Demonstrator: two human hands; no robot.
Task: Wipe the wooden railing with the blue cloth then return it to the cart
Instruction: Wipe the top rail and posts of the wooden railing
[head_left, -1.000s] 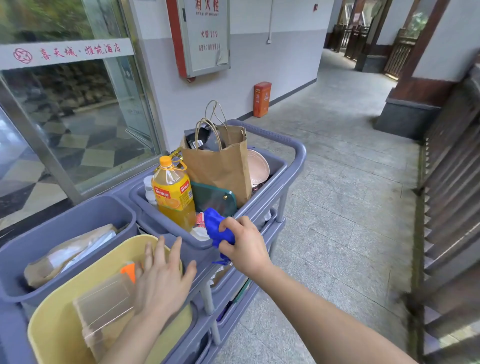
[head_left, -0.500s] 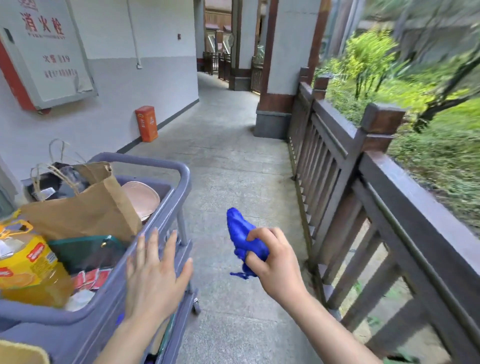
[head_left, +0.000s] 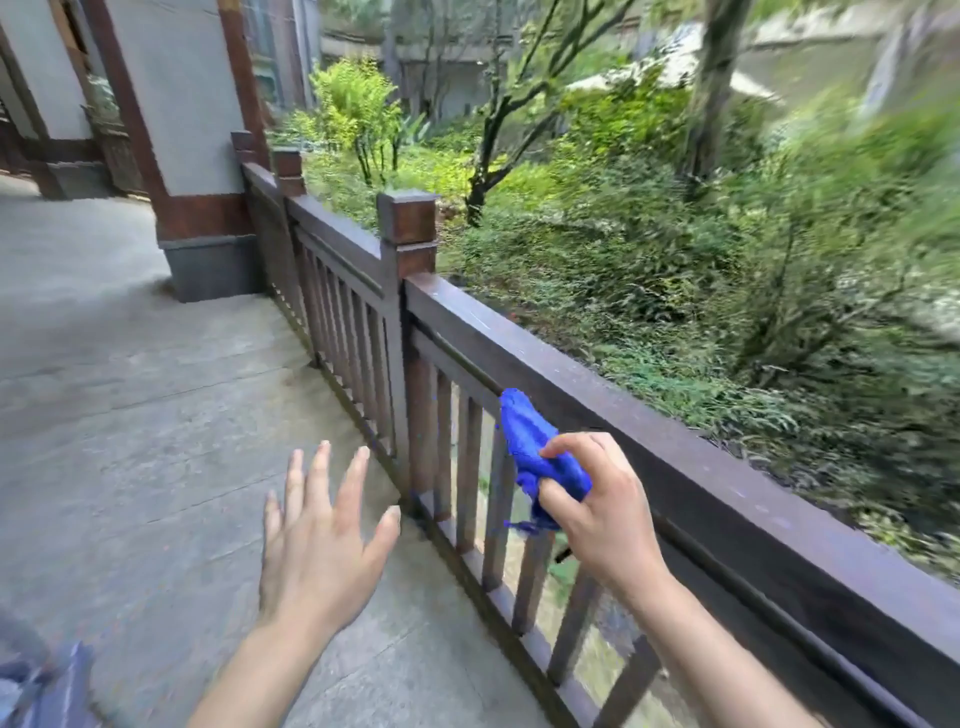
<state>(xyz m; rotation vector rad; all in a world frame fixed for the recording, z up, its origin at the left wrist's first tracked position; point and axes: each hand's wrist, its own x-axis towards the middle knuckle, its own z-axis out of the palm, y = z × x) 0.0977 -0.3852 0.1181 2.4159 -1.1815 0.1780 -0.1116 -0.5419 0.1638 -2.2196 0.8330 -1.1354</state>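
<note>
We have the blue cloth (head_left: 540, 457) bunched into a tight wad in our right hand (head_left: 597, 512), a little right of and below the frame's centre, with one end sticking up above the thumb and a frayed corner hanging below the fingers. It sits in front of the balusters and just under the top rail of the wooden railing (head_left: 613, 395), which runs from the post (head_left: 408, 228) at upper centre down to the lower right corner. We cannot tell for certain whether the cloth touches the wood; it looks to be held just short of it.

We judge this to be the approach step: the cloth is in hand, the wiping has not begun, and the return to the cart comes later. The next move calls for lifting the wad onto the rail's flat top, pressing it down, and drawing it along the length; loosening the bundle first would give more wiping surface.

Our right hand is closed around the cloth, knuckles toward the rail, forearm coming in from the lower right. Our left hand (head_left: 322, 540) is open and holds nothing, fingers spread, palm down over the stone floor (head_left: 130, 415) at lower centre, well apart from the railing. A blurred grey-blue edge at the bottom left corner may be the cart (head_left: 47, 686), though it is too smeared to be sure.
</note>
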